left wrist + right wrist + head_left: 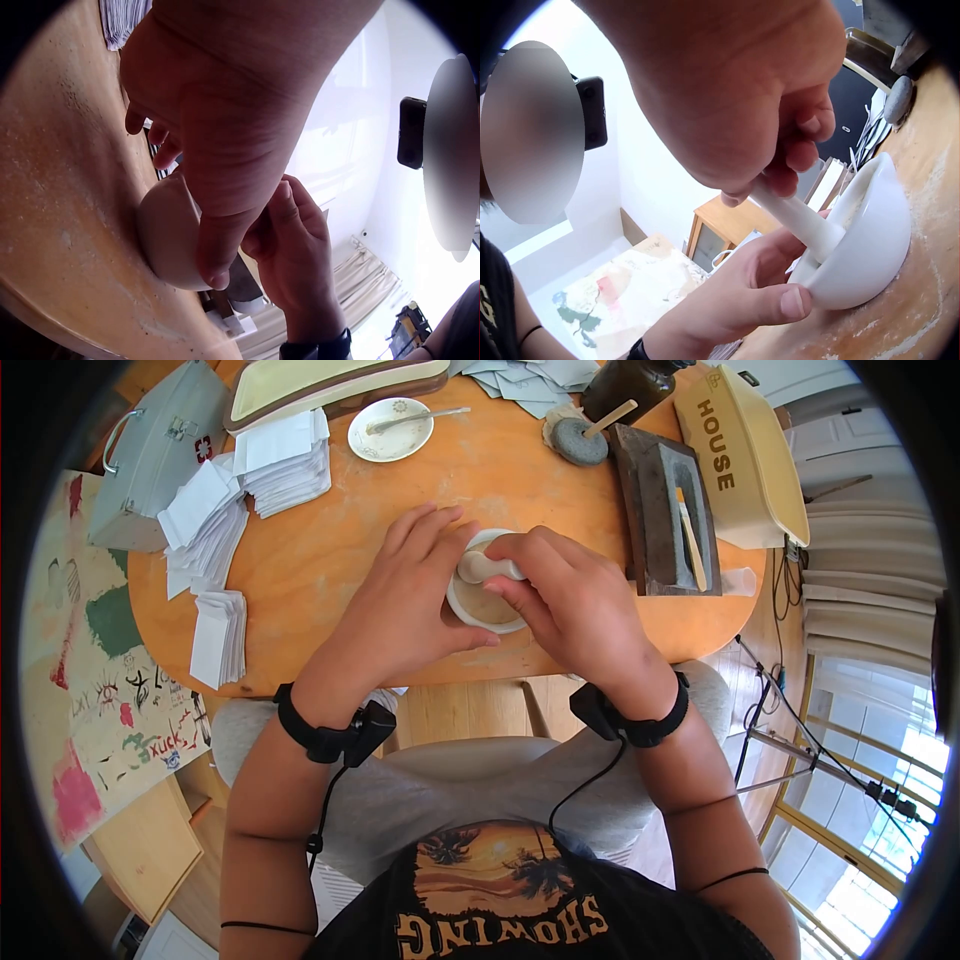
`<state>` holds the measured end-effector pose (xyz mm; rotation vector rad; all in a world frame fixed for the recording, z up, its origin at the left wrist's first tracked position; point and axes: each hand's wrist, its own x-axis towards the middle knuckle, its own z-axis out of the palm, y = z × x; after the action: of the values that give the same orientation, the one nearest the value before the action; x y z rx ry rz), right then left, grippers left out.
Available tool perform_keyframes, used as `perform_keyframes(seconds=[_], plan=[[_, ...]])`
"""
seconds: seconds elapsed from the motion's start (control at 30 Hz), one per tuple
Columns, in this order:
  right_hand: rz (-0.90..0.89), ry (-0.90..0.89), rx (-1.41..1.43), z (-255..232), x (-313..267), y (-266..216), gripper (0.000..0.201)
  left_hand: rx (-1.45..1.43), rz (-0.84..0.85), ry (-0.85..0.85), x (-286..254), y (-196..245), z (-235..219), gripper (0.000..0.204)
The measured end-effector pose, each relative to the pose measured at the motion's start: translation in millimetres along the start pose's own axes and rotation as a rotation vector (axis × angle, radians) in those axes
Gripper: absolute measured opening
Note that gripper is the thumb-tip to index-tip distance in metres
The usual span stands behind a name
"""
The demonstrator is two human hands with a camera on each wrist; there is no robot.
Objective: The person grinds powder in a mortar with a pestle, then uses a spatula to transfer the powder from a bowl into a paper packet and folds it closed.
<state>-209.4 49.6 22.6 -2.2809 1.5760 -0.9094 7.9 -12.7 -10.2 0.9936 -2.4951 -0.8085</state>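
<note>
A white mortar (504, 622) stands on the wooden table, holding a pale beige powder (480, 605). My left hand (410, 585) steadies it from the left, thumb along the near side and fingers around the far side. In the right wrist view the left thumb (791, 302) presses at the rim of the bowl. My right hand (575, 595) grips a white pestle (802, 225) by its handle, and the thick end is down inside the mortar. In the left wrist view the bowl (169, 236) is partly hidden behind the left hand.
Left of the mortar lie stacks of white paper (285, 460) and a silver case (160, 455). A patterned dish (392, 445) with a spoon sits behind it. At the right are a dark inkstone (660, 510) with a brush, a round grey stone (580, 442) and a cream HOUSE box (750, 470).
</note>
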Motion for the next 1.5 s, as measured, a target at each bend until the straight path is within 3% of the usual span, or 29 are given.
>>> perform_keyframes(seconds=[0.7,1.03,1.5], plan=[[0.103,0.030,0.006,-20.0,0.3,-1.9,0.020,-0.037,-0.037,-0.017,-0.4,2.6,-3.5,0.103],[0.121,-0.037,-0.091,-25.5,1.6,0.0,0.022,-0.022,-0.044,-0.021,-1.7,4.2,-3.0,0.105],[0.013,-0.043,-0.222,-31.7,-0.9,-4.4,0.024,-0.009,-0.017,0.009,-1.4,1.0,-0.4,0.104]])
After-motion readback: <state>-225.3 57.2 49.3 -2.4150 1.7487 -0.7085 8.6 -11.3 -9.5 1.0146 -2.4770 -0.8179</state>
